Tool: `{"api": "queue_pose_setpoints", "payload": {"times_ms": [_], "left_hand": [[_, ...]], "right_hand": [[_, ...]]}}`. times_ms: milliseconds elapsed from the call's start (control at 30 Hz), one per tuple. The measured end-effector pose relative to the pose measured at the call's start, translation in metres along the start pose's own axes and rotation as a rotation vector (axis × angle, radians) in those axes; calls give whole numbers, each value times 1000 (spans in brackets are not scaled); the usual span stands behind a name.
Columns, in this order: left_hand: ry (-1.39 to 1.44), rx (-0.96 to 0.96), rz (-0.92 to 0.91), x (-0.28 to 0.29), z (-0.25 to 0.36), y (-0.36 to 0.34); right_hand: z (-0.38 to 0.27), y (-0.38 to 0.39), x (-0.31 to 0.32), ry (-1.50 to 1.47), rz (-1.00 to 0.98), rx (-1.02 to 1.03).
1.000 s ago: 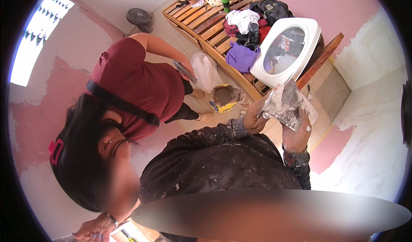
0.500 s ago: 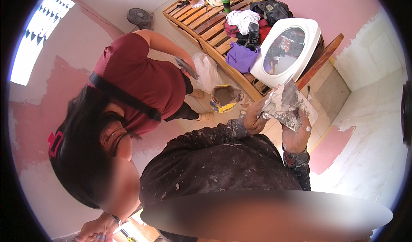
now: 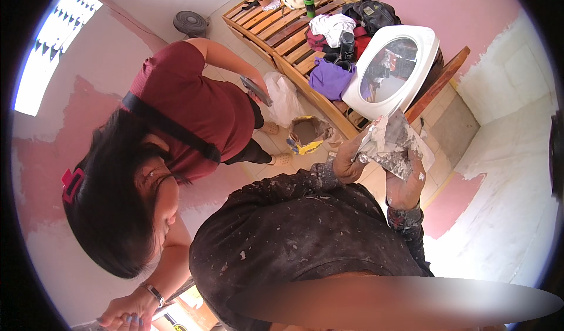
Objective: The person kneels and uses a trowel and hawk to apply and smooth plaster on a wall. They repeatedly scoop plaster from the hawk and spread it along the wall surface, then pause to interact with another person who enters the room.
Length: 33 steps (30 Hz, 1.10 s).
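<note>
- Plaster loaded on board [image 3: 390,146], right hand [image 3: 405,187] fingers clamped under it.
- Left hand [image 3: 348,162] fingers clamped on trowel [image 3: 376,132], scraping.
- Wall [image 3: 499,213] half skimmed; pink patches left.

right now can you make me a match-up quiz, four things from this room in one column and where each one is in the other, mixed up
Things
1. plaster-smeared flat tools
2. round floor fan
3. white-framed mirror
4. open sack of powder

Places
A. leaning against the wooden slatted frame
B. on the tiled floor between the other person's feet and the frame
C. held between the left hand and right hand
D. on the floor by the far wall

Pairs: 1-C, 2-D, 3-A, 4-B
</note>
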<state>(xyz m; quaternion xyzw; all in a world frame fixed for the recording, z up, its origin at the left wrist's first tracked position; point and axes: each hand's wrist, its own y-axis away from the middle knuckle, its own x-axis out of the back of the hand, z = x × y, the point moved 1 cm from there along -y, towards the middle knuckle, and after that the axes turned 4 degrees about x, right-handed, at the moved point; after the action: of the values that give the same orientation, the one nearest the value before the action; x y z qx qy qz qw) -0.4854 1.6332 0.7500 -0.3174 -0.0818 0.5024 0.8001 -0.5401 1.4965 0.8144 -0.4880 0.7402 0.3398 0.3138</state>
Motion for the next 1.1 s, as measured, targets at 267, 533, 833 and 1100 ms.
{"api": "queue_pose_setpoints", "payload": {"times_ms": [267,533,833,1100], "left_hand": [[88,46,41,-5,3,3],[60,52,29,-5,4,-1],[-101,9,-10,-5,19,-9],[-205,50,-129,1,33,-18]], "right_hand": [[0,2,2,-5,-9,3],[-2,3,-2,12,10,5],[0,-2,17,317,-45,103],[-2,1,4,209,-79,60]]}}
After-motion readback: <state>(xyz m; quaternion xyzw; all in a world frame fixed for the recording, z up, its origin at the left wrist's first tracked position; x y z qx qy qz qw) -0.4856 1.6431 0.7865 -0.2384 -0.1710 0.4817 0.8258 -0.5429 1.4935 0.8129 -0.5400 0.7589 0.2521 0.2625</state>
